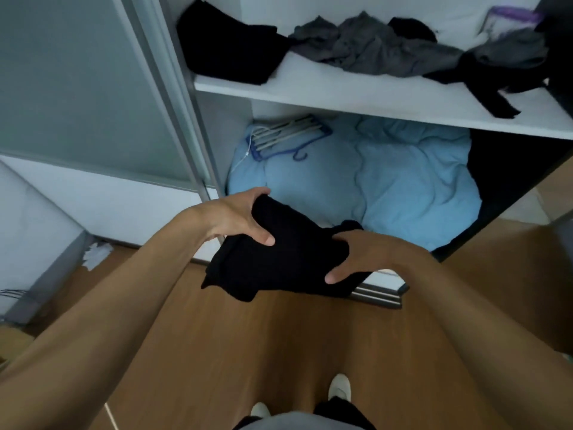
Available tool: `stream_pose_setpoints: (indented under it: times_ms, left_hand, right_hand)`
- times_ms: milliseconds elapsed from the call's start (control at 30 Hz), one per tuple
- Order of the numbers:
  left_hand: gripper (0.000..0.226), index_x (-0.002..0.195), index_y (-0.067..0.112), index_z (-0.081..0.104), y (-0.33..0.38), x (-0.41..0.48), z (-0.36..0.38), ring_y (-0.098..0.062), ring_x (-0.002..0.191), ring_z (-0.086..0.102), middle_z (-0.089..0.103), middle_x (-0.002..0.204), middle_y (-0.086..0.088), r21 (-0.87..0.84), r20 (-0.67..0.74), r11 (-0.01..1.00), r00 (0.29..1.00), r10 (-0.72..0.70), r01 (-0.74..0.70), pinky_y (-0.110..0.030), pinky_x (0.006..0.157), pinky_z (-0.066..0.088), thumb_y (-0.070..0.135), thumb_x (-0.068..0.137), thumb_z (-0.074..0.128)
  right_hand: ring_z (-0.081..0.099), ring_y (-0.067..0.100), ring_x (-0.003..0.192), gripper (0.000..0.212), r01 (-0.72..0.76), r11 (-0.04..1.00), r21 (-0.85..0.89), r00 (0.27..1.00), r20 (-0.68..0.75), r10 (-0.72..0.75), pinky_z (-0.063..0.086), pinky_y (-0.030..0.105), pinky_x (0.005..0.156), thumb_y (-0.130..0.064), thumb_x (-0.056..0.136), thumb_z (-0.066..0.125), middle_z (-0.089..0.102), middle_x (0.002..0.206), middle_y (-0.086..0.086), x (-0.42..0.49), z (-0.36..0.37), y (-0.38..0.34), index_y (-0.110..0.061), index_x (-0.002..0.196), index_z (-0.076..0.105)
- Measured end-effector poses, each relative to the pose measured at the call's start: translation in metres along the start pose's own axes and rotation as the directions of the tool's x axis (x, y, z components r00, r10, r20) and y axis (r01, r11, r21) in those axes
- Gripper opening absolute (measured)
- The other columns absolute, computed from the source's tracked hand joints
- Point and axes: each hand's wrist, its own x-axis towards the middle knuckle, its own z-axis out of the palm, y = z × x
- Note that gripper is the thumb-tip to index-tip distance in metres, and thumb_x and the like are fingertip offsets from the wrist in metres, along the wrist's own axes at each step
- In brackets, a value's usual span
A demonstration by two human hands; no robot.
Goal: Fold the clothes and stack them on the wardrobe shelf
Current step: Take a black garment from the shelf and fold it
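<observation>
A folded black garment (288,259) hangs in the air in front of the wardrobe, below the white shelf (356,100). My left hand (238,217) grips its upper left end, thumb on top. My right hand (362,252) grips its right side, thumb pressed on the cloth. On the shelf, a folded black piece (229,48) lies at the left. A crumpled grey garment (375,48) sprawls in the middle, and a black and grey heap (496,66) trails over the front edge at the right.
A light blue duvet (387,181) fills the wardrobe bottom, with a bundle of hangers (288,135) on it. The frosted sliding door (80,88) stands at the left. Its metal track (378,294) runs along the wooden floor (248,352). Crumpled paper (96,254) lies by the wall.
</observation>
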Motion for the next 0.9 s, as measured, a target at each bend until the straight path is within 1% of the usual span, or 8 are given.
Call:
stream_pose_setpoints:
  times_ms: [133,267,400,500,567,633,733,900]
  left_hand:
    - [0.082,0.144,0.023,0.039,0.057,0.018,0.000,-0.022,0.118,0.055,0.056,0.129,0.000,0.355,-0.128,0.935,0.991,0.048,0.001,-0.036,0.102,0.047,0.007,0.074,0.077]
    - [0.044,0.113,0.020,0.059,0.099,0.035,-0.010,-0.026,0.102,0.062,0.063,0.103,0.000,0.478,-0.348,0.876,0.929,0.126,0.061,-0.037,0.088,0.052,0.015,0.073,0.076]
    - [0.033,0.097,0.036,0.059,0.133,0.034,-0.033,-0.020,0.091,0.062,0.058,0.088,0.011,0.507,-0.594,0.856,0.761,0.261,0.102,-0.036,0.076,0.052,0.047,0.066,0.063]
    - [0.061,0.108,0.029,0.066,0.150,0.032,-0.057,-0.018,0.100,0.059,0.058,0.108,0.011,0.524,-0.684,0.849,0.624,0.378,0.060,-0.039,0.086,0.052,0.061,0.059,0.048]
    - [0.062,0.108,0.021,0.066,0.161,0.036,-0.074,-0.018,0.109,0.060,0.059,0.124,0.006,0.499,-0.714,0.866,0.559,0.421,-0.014,-0.041,0.095,0.051,0.058,0.062,0.047]
    - [0.043,0.104,0.018,0.061,0.170,0.045,-0.087,-0.020,0.103,0.063,0.062,0.120,0.000,0.403,-0.745,0.908,0.533,0.401,-0.119,-0.042,0.088,0.056,0.047,0.071,0.054]
    - [0.021,0.111,0.019,0.058,0.170,0.073,-0.109,-0.023,0.089,0.069,0.062,0.105,-0.003,0.072,-0.785,0.943,0.566,0.254,-0.324,-0.037,0.056,0.061,0.020,0.090,0.060]
    - [0.020,0.113,0.021,0.057,0.156,0.124,-0.157,-0.020,0.101,0.071,0.066,0.113,-0.004,-0.197,-0.808,0.744,0.535,0.245,-0.639,-0.037,0.063,0.062,0.017,0.096,0.065]
  right_hand:
    - [0.063,0.026,0.104,0.037,-0.027,0.965,-0.262,0.983,-0.182,-0.022,0.054,0.033,0.081,-0.014,0.086,0.067,0.065,0.117,0.011,0.010,-0.048,0.019,-0.007,0.122,0.061]
    - [0.064,0.027,0.093,0.007,-0.042,0.926,-0.375,0.860,-0.485,-0.157,0.044,0.030,0.066,-0.013,0.091,0.053,0.066,0.101,0.006,0.020,-0.112,0.039,-0.011,0.091,0.059]
    - [0.066,0.027,0.090,0.021,0.049,0.973,-0.224,0.627,-0.752,-0.204,0.046,0.033,0.069,-0.027,0.083,0.061,0.069,0.095,-0.003,0.025,-0.172,0.055,-0.035,0.101,0.070]
    - [0.067,0.030,0.093,0.034,0.187,0.977,-0.101,0.390,-0.906,-0.168,0.045,0.034,0.075,-0.029,0.081,0.066,0.073,0.100,-0.001,0.031,-0.208,0.057,-0.038,0.113,0.067]
    - [0.066,0.024,0.095,0.031,0.370,0.929,-0.003,0.309,-0.943,-0.126,0.051,0.034,0.080,-0.025,0.081,0.065,0.073,0.101,-0.004,0.040,-0.233,0.049,-0.034,0.111,0.068]
    - [0.067,0.020,0.093,0.030,0.579,0.804,0.133,0.320,-0.944,-0.074,0.057,0.039,0.080,-0.014,0.082,0.063,0.071,0.102,-0.003,0.052,-0.255,0.035,-0.027,0.107,0.069]
    - [0.073,0.021,0.069,0.026,0.744,0.521,0.419,0.473,-0.881,0.033,0.059,0.031,0.056,-0.006,0.088,0.059,0.071,0.103,0.008,0.078,-0.280,0.011,-0.024,0.107,0.062]
    - [0.076,0.025,0.084,0.042,0.722,0.189,0.666,0.663,-0.743,0.087,0.064,0.039,0.072,-0.026,0.095,0.059,0.066,0.118,0.003,0.140,-0.335,-0.031,-0.031,0.134,0.045]
